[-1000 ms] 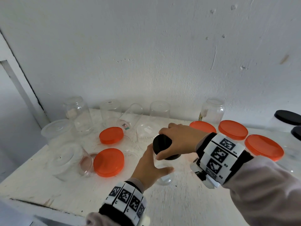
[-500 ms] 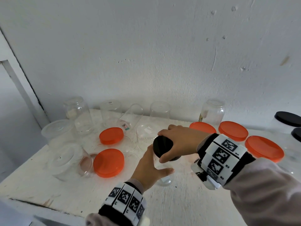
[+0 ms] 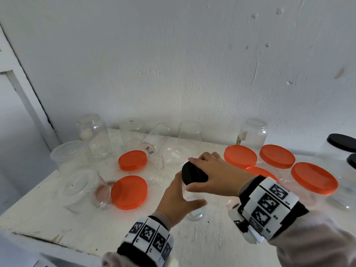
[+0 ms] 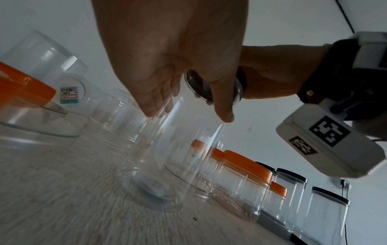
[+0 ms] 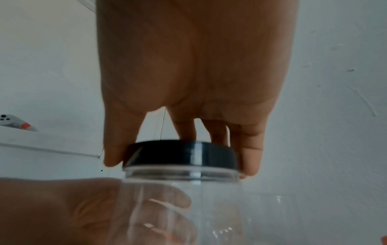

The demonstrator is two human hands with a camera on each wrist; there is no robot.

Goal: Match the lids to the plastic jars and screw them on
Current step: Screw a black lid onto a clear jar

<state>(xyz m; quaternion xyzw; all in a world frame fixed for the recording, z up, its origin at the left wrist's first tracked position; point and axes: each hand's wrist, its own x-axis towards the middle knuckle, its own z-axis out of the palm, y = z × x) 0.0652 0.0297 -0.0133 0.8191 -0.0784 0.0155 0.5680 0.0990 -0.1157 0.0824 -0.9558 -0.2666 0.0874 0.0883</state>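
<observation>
A clear plastic jar point(image 3: 194, 211) stands upright near the middle of the white table point(image 3: 57, 224). My left hand point(image 3: 178, 197) wraps round its body, thumb on the near side, seen through the plastic in the right wrist view. A black lid point(image 3: 193, 174) sits on the jar's mouth, and my right hand point(image 3: 210, 176) grips its rim from above with fingers and thumb. The lid point(image 5: 181, 153) rests level on the jar's neck point(image 5: 182, 174). In the left wrist view the jar point(image 4: 167, 157) rises from the table under my fingers point(image 4: 223, 107).
Several open clear jars point(image 3: 92, 135) stand or lie at the back left, with loose orange lids point(image 3: 129, 191) among them. Orange-lidded jars point(image 3: 314, 178) and black-lidded jars point(image 3: 341, 143) line the right. The table's front edge point(image 3: 48, 241) is close at lower left.
My right hand has turned a little on the black lid, fingers shifting round its rim. The left hand and jar stay in place.
</observation>
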